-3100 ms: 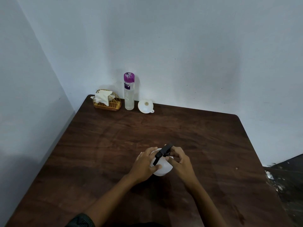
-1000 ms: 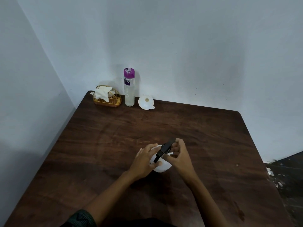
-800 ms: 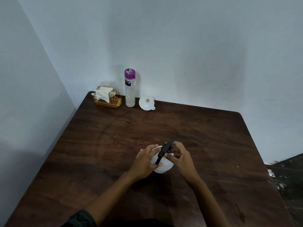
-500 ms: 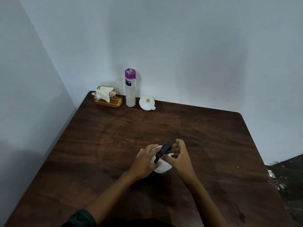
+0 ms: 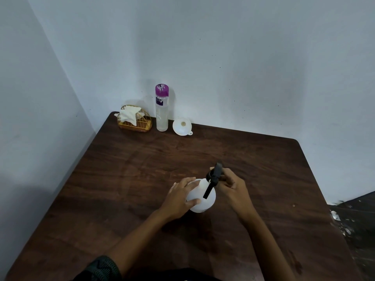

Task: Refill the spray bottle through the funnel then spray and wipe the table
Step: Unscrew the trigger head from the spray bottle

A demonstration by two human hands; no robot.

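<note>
White spray bottle [image 5: 199,199] upright mid-counter [image 5: 129,179]. L hand [image 5: 178,197] fingers wrapped round its body; R hand [image 5: 229,185] fingers pinched on black trigger head [image 5: 213,179]. Funnel [image 5: 182,126], purple-cap bottle [image 5: 161,108], wire basket w/ cloth [image 5: 134,119] at far edge by wall.

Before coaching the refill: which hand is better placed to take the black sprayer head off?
The right hand: it already grips the black sprayer head, while the left hand steadies the white bottle.

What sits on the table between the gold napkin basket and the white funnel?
In the head view, a clear bottle with a purple cap stands upright between the napkin basket and the funnel, near the wall.
</note>
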